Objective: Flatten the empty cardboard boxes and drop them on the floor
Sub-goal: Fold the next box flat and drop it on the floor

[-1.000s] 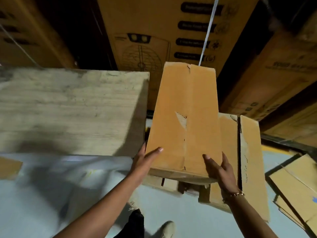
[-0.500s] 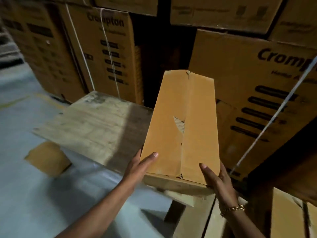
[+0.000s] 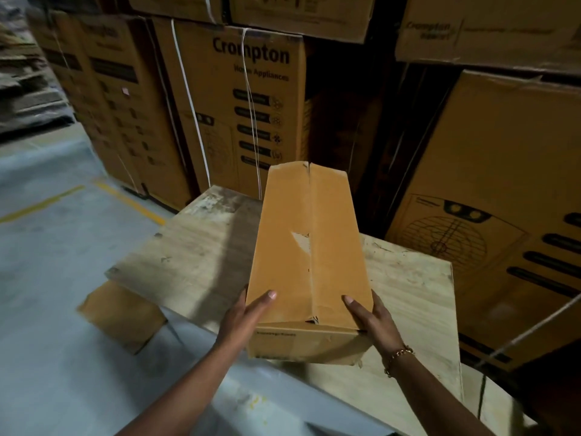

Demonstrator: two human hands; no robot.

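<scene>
Cardboard everywhere, honestly. Tall strapped cartons (image 3: 239, 99) walled off everything from 10 to 2 o'clock, and the nearest one read "Crompton Home Appliances". Another carton at 3 had a round grille drawing. A worn wooden board (image 3: 188, 256) sat right under the plain brown box (image 3: 311, 256), which was dead centre with its flaps closed, not flattened yet. The left hand (image 3: 248, 313) and right hand (image 3: 371, 316) gripped its near corners, thumbs on top. A flat cardboard scrap (image 3: 122, 313) lay on the grey floor (image 3: 47, 247) at 8.
</scene>
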